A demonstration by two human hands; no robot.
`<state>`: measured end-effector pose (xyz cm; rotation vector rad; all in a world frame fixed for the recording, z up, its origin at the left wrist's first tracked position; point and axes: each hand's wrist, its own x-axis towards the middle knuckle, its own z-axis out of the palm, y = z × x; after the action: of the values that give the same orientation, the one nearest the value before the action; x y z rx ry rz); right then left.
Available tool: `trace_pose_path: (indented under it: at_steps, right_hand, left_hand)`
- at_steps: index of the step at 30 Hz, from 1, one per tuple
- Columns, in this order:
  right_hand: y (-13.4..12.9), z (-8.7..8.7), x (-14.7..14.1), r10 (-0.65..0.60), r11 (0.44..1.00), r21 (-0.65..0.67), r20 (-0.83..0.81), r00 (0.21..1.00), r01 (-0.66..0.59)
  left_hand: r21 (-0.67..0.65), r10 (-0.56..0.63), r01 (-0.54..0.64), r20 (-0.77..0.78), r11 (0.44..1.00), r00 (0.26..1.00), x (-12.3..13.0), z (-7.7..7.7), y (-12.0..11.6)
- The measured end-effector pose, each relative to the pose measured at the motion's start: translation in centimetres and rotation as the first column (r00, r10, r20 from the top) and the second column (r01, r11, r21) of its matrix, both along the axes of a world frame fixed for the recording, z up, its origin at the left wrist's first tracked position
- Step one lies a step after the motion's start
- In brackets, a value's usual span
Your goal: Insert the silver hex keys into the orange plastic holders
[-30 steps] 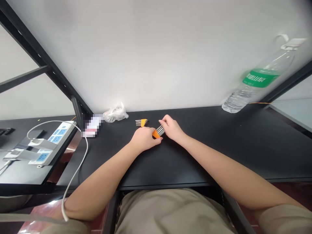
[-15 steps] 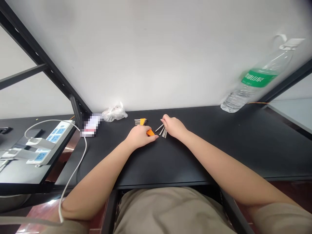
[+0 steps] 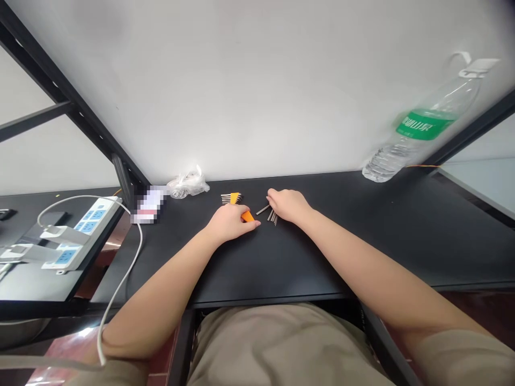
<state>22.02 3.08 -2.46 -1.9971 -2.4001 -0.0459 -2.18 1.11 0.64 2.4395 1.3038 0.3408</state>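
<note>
From the head-worn view, looking forward and down, two bare hands work near the middle of a black tabletop [image 3: 261, 268] set against a pale wall [image 3: 241, 80]. The left hand [image 3: 227, 222], knuckles up, grasps a small orange holder [image 3: 248, 216] between thumb and fingers; only part of the holder shows, past the fingertips. To its right, the right hand [image 3: 288, 205] is closed over the upper ends of several slim metal rods [image 3: 272, 217], which fan out from beneath it toward the person; one rod, at the left, slants apart from the cluster. How many the fingers actually grip is hidden. The rods and the orange holder are apart, with a narrow strip of table between them. Just beyond the left hand lies a second set of keys [image 3: 232, 199], metal ends to the left, banded in orange-yellow. Farther back, by the wall, sit a crumpled clear plastic bag [image 3: 188, 184] and, left of it, an item [image 3: 149, 205] blurred into squares. At the far left a white power strip [image 3: 92, 228] with blue sockets holds white chargers, and a white cable [image 3: 137, 252] loops down past the left forearm. At the right, near the wall, stands a large clear bottle [image 3: 402, 147] with a green label
</note>
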Motion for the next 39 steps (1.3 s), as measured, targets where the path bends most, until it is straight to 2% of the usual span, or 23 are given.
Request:
trace_pose_path:
  at_steps: [5, 9, 11, 13, 15, 17, 22, 28, 34, 39]
  right_hand:
    - [0.3, 0.3, 1.4, -0.050, 0.999, -0.012, -0.081, 0.995, 0.050]
    - [0.5, 0.4, 3.7, -0.050, 0.999, -0.010, -0.244, 0.968, 0.049]
    - [0.4, 0.5, 4.9, 0.037, 0.999, -0.022, -0.366, 0.930, -0.048]
    - [0.0, 0.7, 5.9, 0.170, 0.976, -0.043, -0.456, 0.874, -0.212]
    - [-0.4, 1.0, 6.4, 0.276, 0.933, -0.075, -0.483, 0.831, -0.353]
    - [-0.7, 1.2, 6.5, 0.321, 0.905, -0.106, -0.465, 0.825, -0.412]
    - [-1.6, 1.2, 4.6, 0.313, 0.915, -0.100, -0.436, 0.844, -0.391]
    - [-3.3, 1.1, 1.7, 0.279, 0.935, -0.090, -0.410, 0.869, -0.343]
    - [-2.8, 1.1, 1.9, 0.218, 0.968, -0.001, -0.484, 0.848, -0.250]
    - [-2.0, 0.6, 2.2, 0.185, 0.970, -0.058, -0.461, 0.868, -0.238]
  left_hand:
    - [-0.003, -0.009, 0.009, 0.004, 1.000, 1.000, 0.0, -0.1, 0.0]
    - [-0.028, -0.021, 0.021, 0.013, 0.999, 1.000, -0.1, 0.1, 0.1]
    - [-0.041, -0.024, 0.025, 0.016, 0.999, 1.000, -0.2, 0.1, 0.1]
    - [-0.043, -0.027, 0.027, 0.014, 0.999, 1.000, -0.2, 0.2, 0.1]
    - [-0.036, -0.024, 0.024, 0.007, 0.999, 1.000, -0.2, 0.1, 0.1]
    - [-0.028, -0.021, 0.021, 0.001, 0.999, 1.000, -0.2, 0.0, 0.1]
    - [-0.033, -0.027, 0.027, 0.012, 0.999, 1.000, -0.3, -0.2, 0.2]
    - [-0.043, 0.041, -0.038, 0.077, 0.998, 0.996, -0.8, -0.1, 0.6]
    - [-0.024, -0.011, 0.012, 0.034, 1.000, 0.999, -1.3, 0.5, 0.8]
    - [-0.028, -0.039, 0.039, 0.004, 0.999, 0.999, -1.5, 0.5, 1.0]
